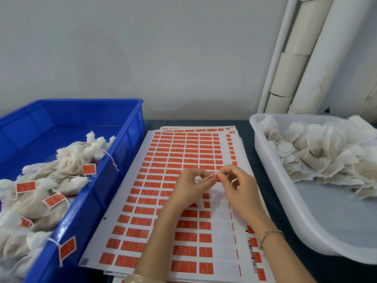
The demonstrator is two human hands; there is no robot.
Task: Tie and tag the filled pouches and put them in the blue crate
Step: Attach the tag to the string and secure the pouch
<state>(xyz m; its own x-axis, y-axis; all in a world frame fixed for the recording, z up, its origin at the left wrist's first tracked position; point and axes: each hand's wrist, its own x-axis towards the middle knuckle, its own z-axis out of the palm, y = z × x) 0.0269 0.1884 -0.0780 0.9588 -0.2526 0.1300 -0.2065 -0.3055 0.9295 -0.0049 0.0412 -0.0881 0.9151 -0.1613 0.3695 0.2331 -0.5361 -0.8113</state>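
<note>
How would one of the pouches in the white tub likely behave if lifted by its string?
Probably floppy: the pouches in the white tub lie slumped and creased, like thin cloth. Likely light, since they pile loosely. Unlikely to roll; their loose strings may snag neighbours.

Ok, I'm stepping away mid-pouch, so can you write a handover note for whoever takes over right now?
Left hand grips one pouch; right hand pinches its string, both over the sticker sheets.
Done: tagged pouches lie in the blue crate.
Left: finish tying and tagging this one, crate it, then work through the untagged pouches piled in the white tub.
</note>
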